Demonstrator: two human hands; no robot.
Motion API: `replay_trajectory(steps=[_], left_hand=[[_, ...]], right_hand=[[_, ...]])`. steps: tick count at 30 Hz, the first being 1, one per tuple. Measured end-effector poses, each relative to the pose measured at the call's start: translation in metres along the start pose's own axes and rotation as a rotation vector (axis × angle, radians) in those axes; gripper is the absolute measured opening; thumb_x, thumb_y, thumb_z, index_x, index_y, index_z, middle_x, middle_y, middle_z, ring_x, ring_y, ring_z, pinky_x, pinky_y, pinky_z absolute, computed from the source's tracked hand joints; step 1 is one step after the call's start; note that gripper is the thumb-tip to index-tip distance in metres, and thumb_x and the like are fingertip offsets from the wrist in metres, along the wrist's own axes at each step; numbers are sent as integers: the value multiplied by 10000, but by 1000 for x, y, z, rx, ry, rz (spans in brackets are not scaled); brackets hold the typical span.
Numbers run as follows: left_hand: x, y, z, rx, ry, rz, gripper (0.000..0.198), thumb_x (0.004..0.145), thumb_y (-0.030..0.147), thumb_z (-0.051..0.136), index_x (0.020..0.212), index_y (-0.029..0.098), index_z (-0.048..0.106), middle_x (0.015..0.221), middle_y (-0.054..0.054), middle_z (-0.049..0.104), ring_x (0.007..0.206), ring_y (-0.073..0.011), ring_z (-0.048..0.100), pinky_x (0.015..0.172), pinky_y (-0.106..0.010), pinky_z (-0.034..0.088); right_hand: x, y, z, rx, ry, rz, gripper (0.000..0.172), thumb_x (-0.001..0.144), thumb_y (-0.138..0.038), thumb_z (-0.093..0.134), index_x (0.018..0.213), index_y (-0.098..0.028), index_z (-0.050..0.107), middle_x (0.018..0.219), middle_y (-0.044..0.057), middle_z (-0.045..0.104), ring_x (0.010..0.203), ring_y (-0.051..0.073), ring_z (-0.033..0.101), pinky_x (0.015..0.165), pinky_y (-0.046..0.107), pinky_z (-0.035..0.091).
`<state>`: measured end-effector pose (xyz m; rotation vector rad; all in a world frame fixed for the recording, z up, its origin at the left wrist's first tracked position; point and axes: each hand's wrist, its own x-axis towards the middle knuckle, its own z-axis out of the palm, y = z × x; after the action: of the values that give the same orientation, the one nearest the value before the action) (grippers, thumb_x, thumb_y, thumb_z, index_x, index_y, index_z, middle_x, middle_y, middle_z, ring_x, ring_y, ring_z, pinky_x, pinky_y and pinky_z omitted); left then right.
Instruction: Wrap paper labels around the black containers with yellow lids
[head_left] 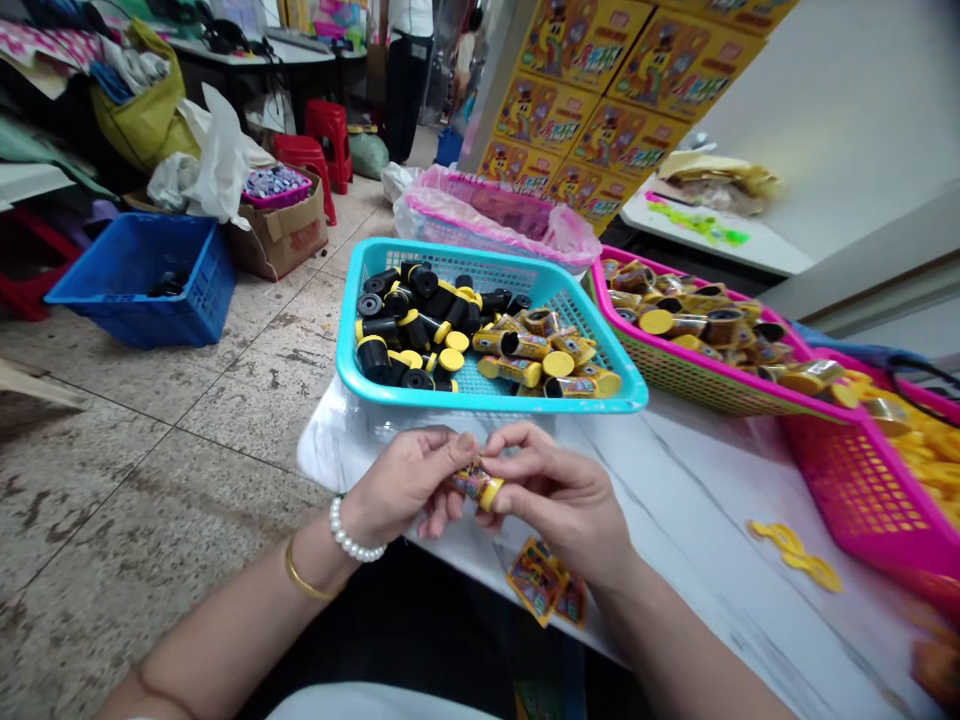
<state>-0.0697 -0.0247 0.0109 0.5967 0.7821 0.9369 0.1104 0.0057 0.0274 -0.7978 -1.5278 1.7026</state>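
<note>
Between both hands, just in front of the turquoise basket (491,402), is a small canister (474,484) with a yellow cap and a printed wrapper. My left hand (416,480) grips its left end, thumb on top. The fingers of my right hand (559,495) close around the capped end. Part of the canister is hidden by the fingers. Black canisters (386,330) with yellow caps fill the left of the basket, and wrapped canisters (525,345) lie on its right. Printed yellow wrappers (538,580) rest at the table edge below my right hand.
A pink basket (720,385) of wrapped canisters stands right, beside another pink basket (862,490) with yellow pieces. Yellow plastic rings (799,553) lie on the white table (697,520). Printed boxes (577,110) are stacked behind. A blue crate (150,285) sits on the floor at left.
</note>
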Motion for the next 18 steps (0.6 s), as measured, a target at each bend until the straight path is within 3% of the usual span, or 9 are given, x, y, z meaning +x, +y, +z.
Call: replay_trajectory(steps=[4,7,10,12,15,18], left_hand=[[-1,-4,4,-42,-81,-48,541,750,686,727,784,166,582,523,-23,653,269,-59,453,258,-129,241],[-1,-8,5,-52,-73,-40,540,779,687,701,814,165,569,539,-24,656,279,-45,443,267,-115,239],[-1,-11,3,-90,-75,-19,579,754,670,739,982,166,568,532,16,633,299,-56,460,286,-118,290],[-1,-12,3,-105,-71,6,625,762,635,756,1108,165,533,579,22,650,327,-67,493,303,-128,333],[-2,-14,3,-80,-64,36,675,755,603,778,1174,162,486,656,20,665,372,-80,541,324,-145,374],[-2,-15,4,-16,-65,46,667,736,597,794,1138,150,505,665,30,647,396,-74,551,348,-148,391]], right_hand=[[-3,-3,4,63,-11,-27,133,777,-244,841,888,-313,814,1013,24,614,555,122,714,475,263,644],[-4,-3,4,31,-44,-37,154,797,-234,822,916,-331,813,1016,27,609,560,119,715,490,257,651],[-6,-6,1,-82,-27,-104,139,824,-230,796,920,-328,815,978,33,618,558,122,706,487,264,656],[-6,-12,-4,-229,27,-219,186,856,-188,755,948,-337,816,958,36,627,580,130,709,488,266,656],[5,-31,-19,-552,213,-448,283,875,-128,712,1021,-353,805,992,42,656,599,126,695,467,255,625],[31,-55,-35,-906,351,-593,194,876,-160,715,966,-305,806,975,47,706,600,130,675,480,264,581]])
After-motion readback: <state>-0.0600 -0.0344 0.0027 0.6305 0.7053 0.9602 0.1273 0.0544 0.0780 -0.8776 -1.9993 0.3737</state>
